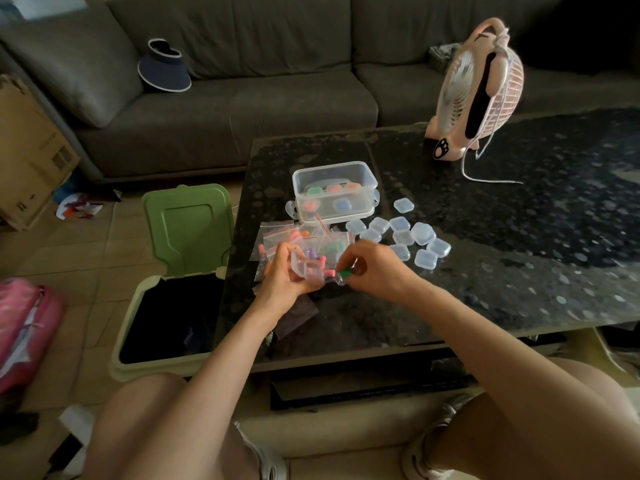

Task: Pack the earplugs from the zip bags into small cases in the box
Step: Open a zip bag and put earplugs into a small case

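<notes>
- Dark speckled tabletop (502, 271) fills the centre and right of the frame.
- My left hand (280, 271) grips an open clear case (306, 268); my right hand (374, 268) pinches a green earplug (346, 273) beside it.
- Zip bags (287, 233) lie under both hands near the left edge, the box (367, 188) above them.
- Empty cases (422, 233) sit centre right, the fan (478, 91) upper right.

Clear box (366, 181) holds closed cases of green, orange and blue earplugs; empty small cases (403, 237) lie scattered just right of it. Zip bags (298, 237) heap in front. Above them, left hand (284, 273) holds an open case (308, 269) and right hand (375, 268) pinches a green earplug (346, 273)
</notes>
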The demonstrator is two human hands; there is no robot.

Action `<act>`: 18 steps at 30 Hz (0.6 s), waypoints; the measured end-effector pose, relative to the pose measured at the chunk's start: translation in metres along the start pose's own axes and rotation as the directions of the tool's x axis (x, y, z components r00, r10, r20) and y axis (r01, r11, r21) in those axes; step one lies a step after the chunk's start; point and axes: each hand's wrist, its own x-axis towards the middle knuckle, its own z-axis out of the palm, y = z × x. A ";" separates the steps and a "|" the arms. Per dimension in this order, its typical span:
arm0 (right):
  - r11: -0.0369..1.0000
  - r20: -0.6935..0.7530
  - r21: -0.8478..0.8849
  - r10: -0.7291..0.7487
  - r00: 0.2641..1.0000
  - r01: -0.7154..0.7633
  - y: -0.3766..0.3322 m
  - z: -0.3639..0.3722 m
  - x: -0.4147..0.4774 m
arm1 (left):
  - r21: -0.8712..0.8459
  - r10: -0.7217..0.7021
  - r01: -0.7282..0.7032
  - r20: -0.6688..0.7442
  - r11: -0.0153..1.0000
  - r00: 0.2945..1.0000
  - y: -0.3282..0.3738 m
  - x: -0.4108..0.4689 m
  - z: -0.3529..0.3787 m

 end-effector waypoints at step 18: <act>0.974 -0.065 0.069 -0.213 0.975 0.217 -0.007 -0.004 -0.002 | -0.163 -0.035 0.056 0.130 0.985 0.991 0.003 -0.003 0.013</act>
